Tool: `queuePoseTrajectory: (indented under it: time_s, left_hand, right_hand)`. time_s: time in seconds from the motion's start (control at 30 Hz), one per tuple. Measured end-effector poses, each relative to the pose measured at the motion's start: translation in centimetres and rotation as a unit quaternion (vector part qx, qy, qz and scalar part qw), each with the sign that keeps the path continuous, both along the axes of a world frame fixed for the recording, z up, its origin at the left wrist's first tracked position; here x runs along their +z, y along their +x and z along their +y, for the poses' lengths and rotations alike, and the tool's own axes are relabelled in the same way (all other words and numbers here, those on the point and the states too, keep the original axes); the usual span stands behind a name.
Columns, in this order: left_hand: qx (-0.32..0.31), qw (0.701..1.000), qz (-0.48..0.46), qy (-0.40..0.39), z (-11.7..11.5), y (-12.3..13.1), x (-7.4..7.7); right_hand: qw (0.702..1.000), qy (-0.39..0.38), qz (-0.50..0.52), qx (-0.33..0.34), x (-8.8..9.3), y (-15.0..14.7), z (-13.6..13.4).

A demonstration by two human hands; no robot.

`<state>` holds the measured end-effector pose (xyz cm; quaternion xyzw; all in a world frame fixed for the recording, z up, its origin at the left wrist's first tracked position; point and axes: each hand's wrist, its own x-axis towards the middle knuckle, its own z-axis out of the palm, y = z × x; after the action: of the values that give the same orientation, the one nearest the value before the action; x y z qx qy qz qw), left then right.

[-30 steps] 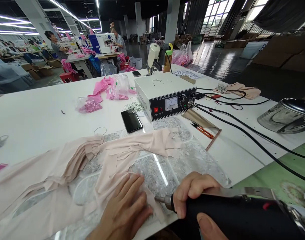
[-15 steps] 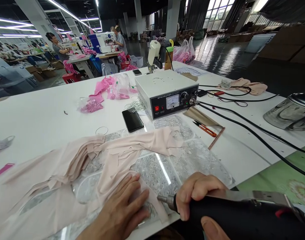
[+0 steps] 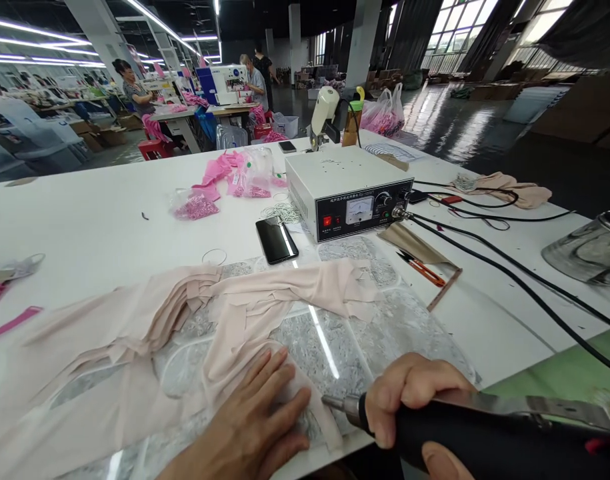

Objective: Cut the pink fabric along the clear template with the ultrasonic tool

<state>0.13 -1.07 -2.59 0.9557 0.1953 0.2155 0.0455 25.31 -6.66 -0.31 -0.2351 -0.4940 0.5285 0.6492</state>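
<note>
My left hand (image 3: 257, 423) lies flat with fingers stretched out, pressing a pale pink fabric strip (image 3: 235, 333) onto a scratched glass plate (image 3: 385, 327) at the table's near edge. My right hand (image 3: 415, 403) is wrapped round a black hand-held cutting tool (image 3: 485, 440). Its metal tip (image 3: 335, 402) touches the fabric just right of my left fingers. More pink fabric pieces (image 3: 85, 347) spread to the left.
A white control box (image 3: 352, 190) with a meter and knobs stands mid-table, black cables (image 3: 509, 273) running right from it. A black phone (image 3: 277, 240), orange snips (image 3: 422, 267), bags of pink parts (image 3: 195, 207) and a metal lid (image 3: 585, 250) lie around. People work at sewing tables behind.
The view has shifted slightly, so everything sits a little lower and further right. Both hands keep their hold, and the tool tip stays at the fabric edge.
</note>
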Motion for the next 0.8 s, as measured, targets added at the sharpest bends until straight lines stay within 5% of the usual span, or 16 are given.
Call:
queuePoseTrajectory:
  time_s: [0.17,0.37,0.8]
  left_hand:
    - [0.006,1.0,0.004,-0.006,-0.2,0.2,-0.2]
    - [0.016,0.999,-0.029,-0.01,-0.2,0.5,-0.1]
    - [0.021,0.997,-0.07,0.01,-0.3,0.9,-1.2]
  right_hand:
    - [0.983,-0.039,-0.045,-0.172,2.7,-2.2,-0.3]
    - [0.981,0.025,-0.059,-0.181,3.1,-4.0,1.3]
    - [0.981,0.028,-0.075,-0.177,2.2,-4.4,2.3]
